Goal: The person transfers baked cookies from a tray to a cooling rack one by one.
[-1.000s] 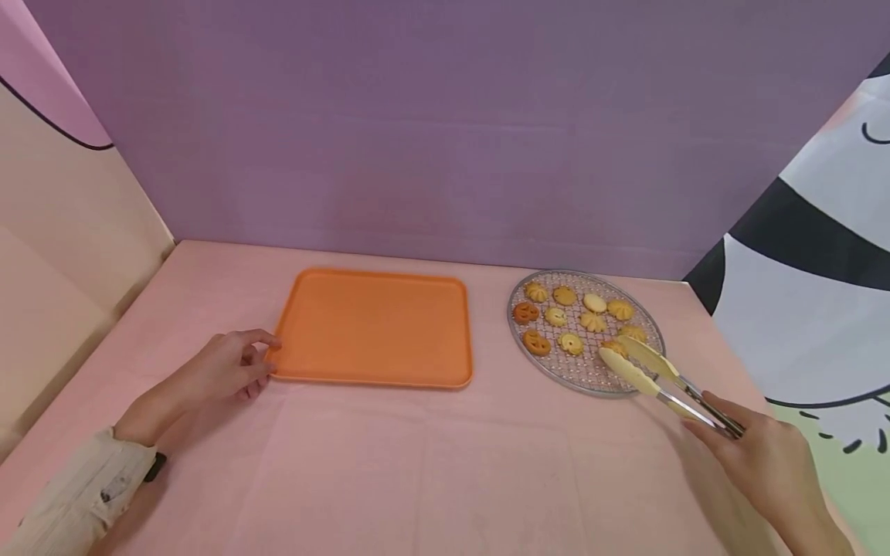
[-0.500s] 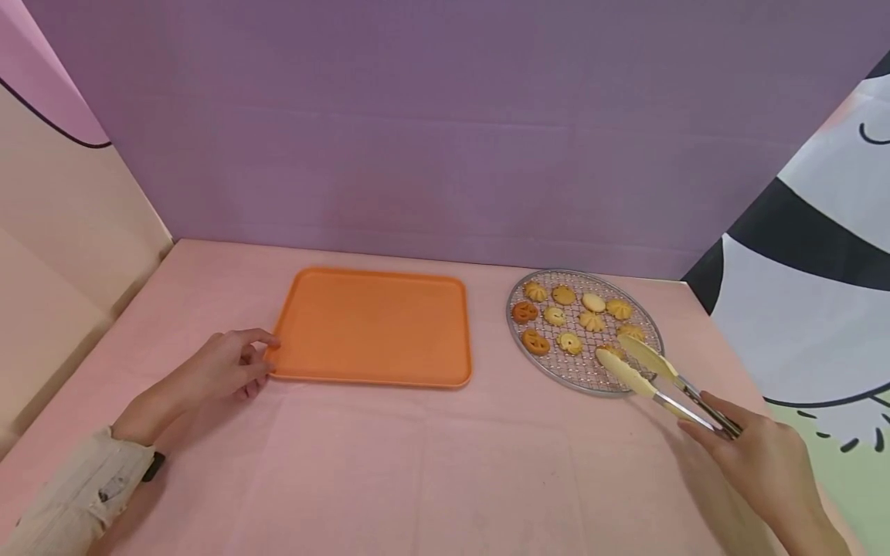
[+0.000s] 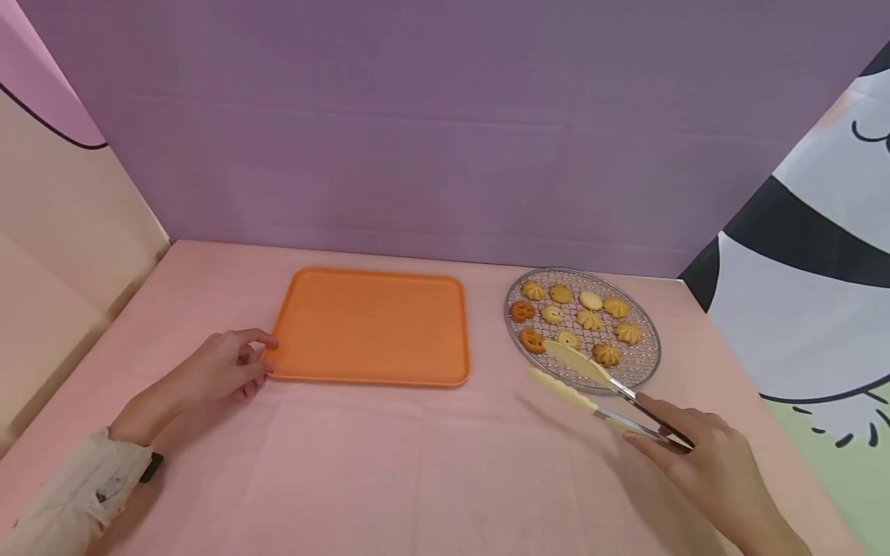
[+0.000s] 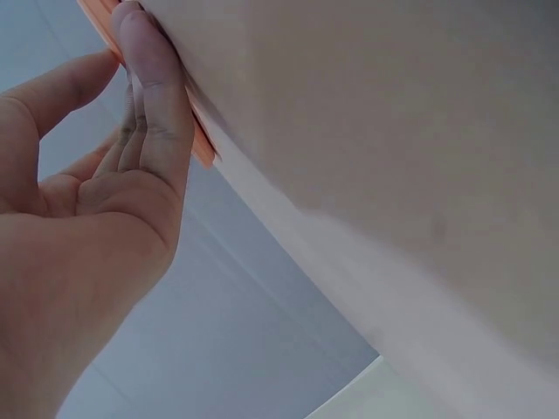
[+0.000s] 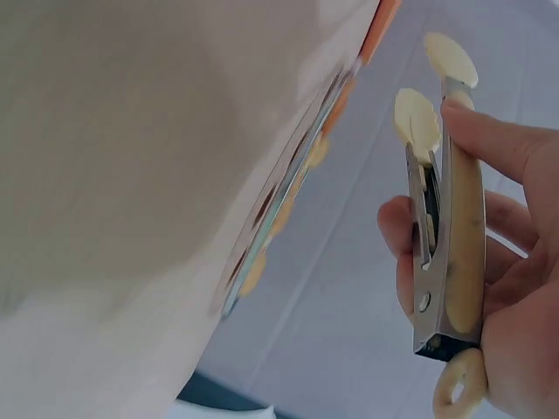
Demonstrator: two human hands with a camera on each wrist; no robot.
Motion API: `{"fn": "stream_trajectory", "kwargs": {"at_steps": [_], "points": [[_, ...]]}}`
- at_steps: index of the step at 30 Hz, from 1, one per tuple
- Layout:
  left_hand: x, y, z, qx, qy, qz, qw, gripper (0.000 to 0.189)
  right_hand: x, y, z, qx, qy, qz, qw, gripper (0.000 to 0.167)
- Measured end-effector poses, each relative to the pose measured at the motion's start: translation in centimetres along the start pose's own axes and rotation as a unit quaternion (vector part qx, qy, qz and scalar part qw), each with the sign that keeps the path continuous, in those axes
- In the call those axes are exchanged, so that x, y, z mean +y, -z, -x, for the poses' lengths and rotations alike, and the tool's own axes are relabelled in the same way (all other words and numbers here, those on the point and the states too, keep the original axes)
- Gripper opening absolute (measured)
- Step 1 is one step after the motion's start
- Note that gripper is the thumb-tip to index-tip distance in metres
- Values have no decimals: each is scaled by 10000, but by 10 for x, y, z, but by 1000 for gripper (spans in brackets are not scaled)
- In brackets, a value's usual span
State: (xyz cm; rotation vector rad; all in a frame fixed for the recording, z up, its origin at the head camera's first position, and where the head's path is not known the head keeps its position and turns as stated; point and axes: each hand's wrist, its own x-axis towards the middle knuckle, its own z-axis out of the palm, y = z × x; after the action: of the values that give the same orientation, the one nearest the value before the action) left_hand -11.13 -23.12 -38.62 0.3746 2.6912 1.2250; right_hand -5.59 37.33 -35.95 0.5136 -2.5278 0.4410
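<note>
My right hand (image 3: 709, 463) grips a pair of tongs (image 3: 579, 362) with pale yellow tips and metal arms. The tips stand apart with nothing between them, over the front edge of a round wire rack (image 3: 652, 363). Several cookies lie on the rack, among them a pretzel-shaped one (image 3: 532, 340) and a ridged one (image 3: 606, 354); the upper tip partly covers a round cookie (image 3: 566, 338). In the right wrist view the tongs (image 5: 450, 227) hang above the rack. My left hand (image 3: 208, 374) touches the left rim of an orange tray (image 3: 368, 328), thumb and index finger spread along it.
A pink cloth covers the table (image 3: 417, 463). Behind it rises a purple backdrop (image 3: 445, 139). Patterned panels flank both sides, with a black-and-white figure (image 3: 806, 255) on the right. Nothing lies in the tray, left of the rack.
The tongs have moved left and toward me, from around the ridged cookie at the rack's right to its front edge. That cookie stays on the rack. My left hand keeps its place.
</note>
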Motion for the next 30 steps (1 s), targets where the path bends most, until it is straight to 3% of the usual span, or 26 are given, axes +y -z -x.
{"fn": "stream_trajectory", "kwargs": {"at_steps": [8,11,14,18,21,25,30], "points": [[1,-1,-1,-33,69,69,9999,37,-26,-8,1,-596,46,-302,9978,65],[2,-1,0,-34,86,70,9999,37,-33,-11,1,-997,-75,-300,9945,69],[3,0,1,-34,102,51,9999,38,-38,-12,-1,-1605,-368,-402,9855,72],[2,1,2,-20,104,16,9999,38,-43,-17,-5,-2442,-774,-693,9642,77],[0,0,2,2,73,-4,10000,38,-43,-19,-7,-2838,-859,-686,9525,80],[-1,0,4,38,46,-56,10000,38,-43,-23,-5,-3138,-808,-369,9453,81],[0,-1,3,72,25,-131,9999,37,-45,-25,-1,-3233,-844,-207,9423,79]]}}
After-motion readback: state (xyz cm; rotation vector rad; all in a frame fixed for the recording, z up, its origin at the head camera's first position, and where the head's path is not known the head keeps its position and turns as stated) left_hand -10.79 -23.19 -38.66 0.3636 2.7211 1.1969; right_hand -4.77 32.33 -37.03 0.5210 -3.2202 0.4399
